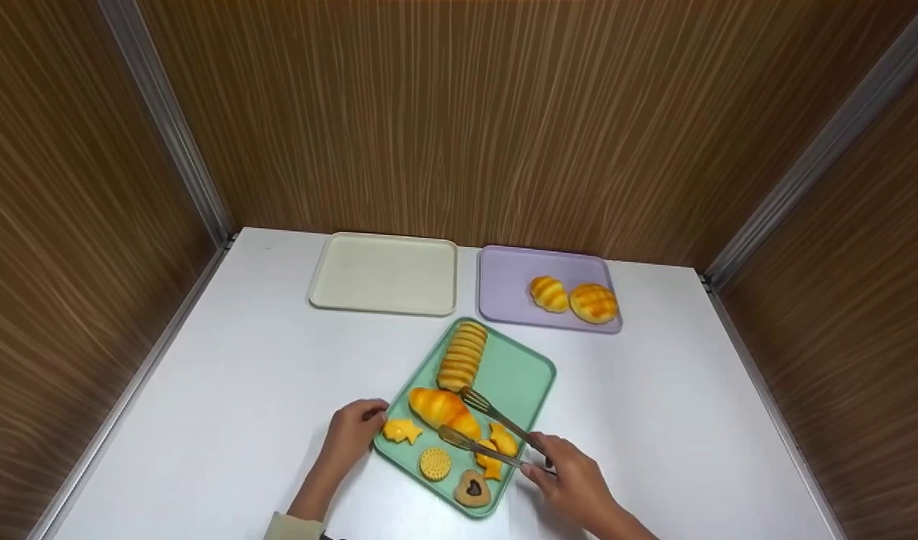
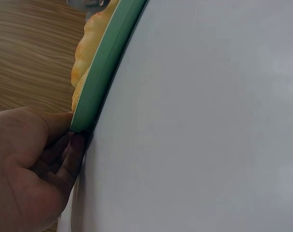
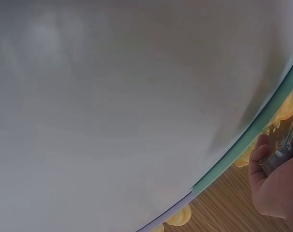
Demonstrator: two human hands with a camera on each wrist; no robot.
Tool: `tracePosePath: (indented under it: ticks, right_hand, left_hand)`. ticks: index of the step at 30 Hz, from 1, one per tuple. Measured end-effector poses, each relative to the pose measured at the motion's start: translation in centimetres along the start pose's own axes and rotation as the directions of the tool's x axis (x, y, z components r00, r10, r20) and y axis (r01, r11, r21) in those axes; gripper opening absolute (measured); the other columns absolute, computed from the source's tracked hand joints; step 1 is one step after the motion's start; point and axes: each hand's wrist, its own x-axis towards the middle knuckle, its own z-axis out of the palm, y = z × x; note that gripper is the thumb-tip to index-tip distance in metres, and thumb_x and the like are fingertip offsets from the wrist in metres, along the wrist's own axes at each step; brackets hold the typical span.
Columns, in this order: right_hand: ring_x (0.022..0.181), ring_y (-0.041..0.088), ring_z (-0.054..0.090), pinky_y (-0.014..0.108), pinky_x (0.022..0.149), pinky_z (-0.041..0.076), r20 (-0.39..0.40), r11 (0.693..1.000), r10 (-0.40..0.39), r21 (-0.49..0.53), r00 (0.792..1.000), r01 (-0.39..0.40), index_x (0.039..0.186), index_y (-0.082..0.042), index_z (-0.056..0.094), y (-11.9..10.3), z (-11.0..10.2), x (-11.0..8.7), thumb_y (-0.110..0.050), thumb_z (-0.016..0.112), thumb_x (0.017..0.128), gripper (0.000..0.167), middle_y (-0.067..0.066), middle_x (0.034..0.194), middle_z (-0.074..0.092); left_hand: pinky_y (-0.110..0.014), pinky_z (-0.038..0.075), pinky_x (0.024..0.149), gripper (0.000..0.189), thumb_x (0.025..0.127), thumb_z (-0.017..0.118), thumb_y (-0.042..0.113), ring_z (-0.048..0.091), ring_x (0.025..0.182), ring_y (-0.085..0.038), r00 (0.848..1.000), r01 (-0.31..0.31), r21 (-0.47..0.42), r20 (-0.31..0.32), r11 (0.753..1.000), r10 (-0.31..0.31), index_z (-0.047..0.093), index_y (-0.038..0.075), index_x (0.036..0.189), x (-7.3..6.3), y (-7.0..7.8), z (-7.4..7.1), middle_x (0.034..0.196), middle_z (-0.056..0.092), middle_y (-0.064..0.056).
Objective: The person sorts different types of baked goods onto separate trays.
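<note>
My left hand (image 1: 350, 431) pinches the left edge of the green tray (image 1: 515, 367), thumb at the rim and fingers low against its side in the left wrist view. With my right hand (image 1: 575, 480) I hold metal tongs (image 1: 478, 400), their ends spread on either side of a croissant (image 1: 436, 407). This croissant lies on the tray below a long ridged loaf (image 1: 463, 356). Beside the left hand is a fish-shaped cookie (image 1: 401, 430). More fish-shaped cookies (image 1: 504, 439) lie under the tongs, partly hidden. A round dotted cookie (image 1: 435, 464) and a heart-shaped cookie (image 1: 472, 490) sit near the front corner.
At the back left of the white table (image 1: 279, 360) is a cream tray (image 1: 388, 274). Right of it, a lilac tray (image 1: 504, 281) carries a small striped roll (image 1: 549, 293) and a round bun (image 1: 594, 303). Wood-grain panels (image 1: 444, 120) enclose the back and sides.
</note>
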Motion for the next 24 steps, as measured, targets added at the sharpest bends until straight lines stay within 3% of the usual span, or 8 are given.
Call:
tracePosePath:
  ticks: [11, 19, 24]
  right_hand:
    - [0.076, 0.0, 0.051, 0.024, 0.064, 0.046, -0.018, 1.0, -0.004, -0.019, 1.0, 0.003, 0.126, -0.021, 0.067, -0.13, 0.18, 0.44, -0.037, 0.072, 0.093, 0.037, -0.009, 0.097, 0.069]
    - [0.075, 0.001, 0.05, 0.024, 0.063, 0.046, -0.099, 0.996, -0.092, -0.024, 0.991, 0.091, 0.121, -0.019, 0.068, -0.02, 0.56, 0.14, -0.03, 0.076, 0.091, 0.033, -0.006, 0.096, 0.071]
    - [0.078, 0.001, 0.051, 0.024, 0.065, 0.047, -0.082, 0.996, -0.087, -0.025, 0.993, 0.085, 0.123, -0.019, 0.067, -0.05, 0.51, 0.07, -0.029, 0.074, 0.092, 0.034, -0.004, 0.1, 0.072]
  left_hand:
    - [-0.038, 0.053, 0.087, 0.019, 0.097, 0.063, 0.009, 0.063, 0.098, -0.019, 1.0, -0.004, -0.003, 0.006, 1.0, 0.004, 0.074, 0.008, 0.112, 0.13, -0.07, -0.04, 0.107, 0.072, -0.007]
    - [-0.037, 0.053, 0.086, 0.018, 0.097, 0.063, 0.008, 0.064, 0.098, -0.019, 1.0, -0.02, -0.011, -0.006, 1.0, 0.02, 0.075, 0.008, 0.111, 0.07, -0.11, -0.05, 0.107, 0.072, -0.008]
    - [-0.037, 0.053, 0.087, 0.018, 0.097, 0.063, 0.008, 0.064, 0.098, -0.019, 1.0, -0.019, -0.016, -0.003, 1.0, 0.019, 0.075, 0.008, 0.111, 0.04, -0.13, -0.02, 0.107, 0.072, -0.008]
